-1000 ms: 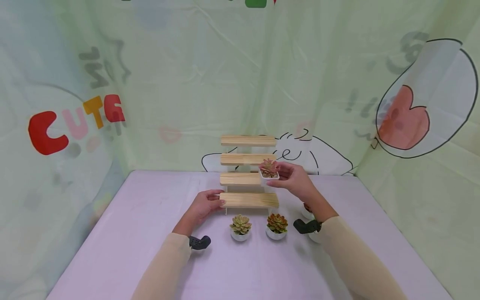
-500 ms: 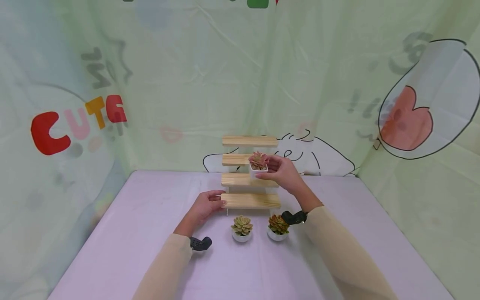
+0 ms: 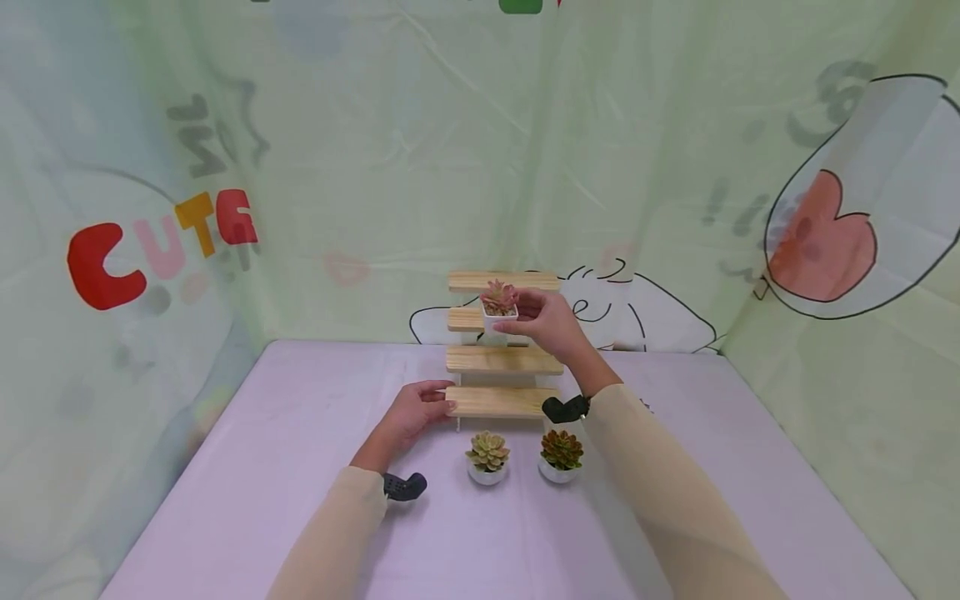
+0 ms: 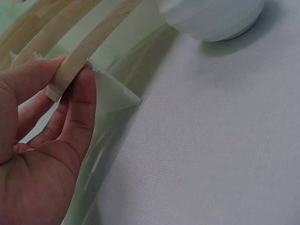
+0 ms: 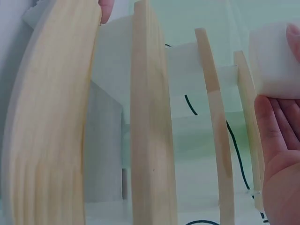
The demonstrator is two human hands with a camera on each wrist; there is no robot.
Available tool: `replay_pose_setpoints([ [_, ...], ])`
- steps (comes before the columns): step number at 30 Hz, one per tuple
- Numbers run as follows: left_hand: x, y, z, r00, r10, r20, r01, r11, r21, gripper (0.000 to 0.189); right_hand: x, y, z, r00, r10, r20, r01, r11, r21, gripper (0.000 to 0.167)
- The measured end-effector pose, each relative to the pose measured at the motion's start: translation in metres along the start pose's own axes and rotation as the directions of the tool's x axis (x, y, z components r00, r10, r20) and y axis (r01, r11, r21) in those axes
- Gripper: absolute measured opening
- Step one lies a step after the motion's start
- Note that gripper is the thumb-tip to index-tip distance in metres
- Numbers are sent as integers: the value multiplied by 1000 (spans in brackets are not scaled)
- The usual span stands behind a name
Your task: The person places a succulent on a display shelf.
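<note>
A pink succulent in a square white pot (image 3: pixel 498 310) is held up by my right hand (image 3: pixel 551 323), thumb and fingers on the pot's side. In the head view it is in front of the upper boards of a four-tier wooden plant stand (image 3: pixel 504 360). The right wrist view shows the white pot (image 5: pixel 274 61) beside the farthest board, with fingers under and against it. My left hand (image 3: pixel 411 412) pinches the left end of the lowest board (image 4: pixel 77 65) between thumb and fingers.
On the table in front of the stand sit a pale green succulent in a round white pot (image 3: pixel 487 457) and a reddish-green succulent (image 3: pixel 560 454). A printed curtain (image 3: pixel 390 167) hangs behind the lilac tabletop (image 3: pixel 315 433).
My right hand has carried the pink succulent up and to the left, from near the third board to near the upper boards. My left hand keeps its grip on the lowest board.
</note>
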State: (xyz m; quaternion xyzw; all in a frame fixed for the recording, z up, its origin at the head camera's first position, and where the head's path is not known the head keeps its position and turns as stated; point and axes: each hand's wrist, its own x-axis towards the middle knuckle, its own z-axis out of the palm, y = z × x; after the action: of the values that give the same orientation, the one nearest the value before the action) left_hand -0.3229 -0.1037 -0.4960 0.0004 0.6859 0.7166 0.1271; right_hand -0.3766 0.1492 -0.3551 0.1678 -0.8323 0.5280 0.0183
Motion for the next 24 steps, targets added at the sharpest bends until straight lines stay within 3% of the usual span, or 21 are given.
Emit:
replay_pose_setpoints([
  [7,3,-2,-2,1000,-5,5,5,1000,7,48,20,-8,3,999,-14,-34,14,1000,9,60],
  [12,4,-3,-3,1000,-9,11,9,1000,13,48,34,-13,7,998,8,-67,-8,1000,-5,67],
  [24,4,-2,-2,1000,0,16,0,1000,26,46,61,-26,15,996,32,-83,-27,997,67,71],
])
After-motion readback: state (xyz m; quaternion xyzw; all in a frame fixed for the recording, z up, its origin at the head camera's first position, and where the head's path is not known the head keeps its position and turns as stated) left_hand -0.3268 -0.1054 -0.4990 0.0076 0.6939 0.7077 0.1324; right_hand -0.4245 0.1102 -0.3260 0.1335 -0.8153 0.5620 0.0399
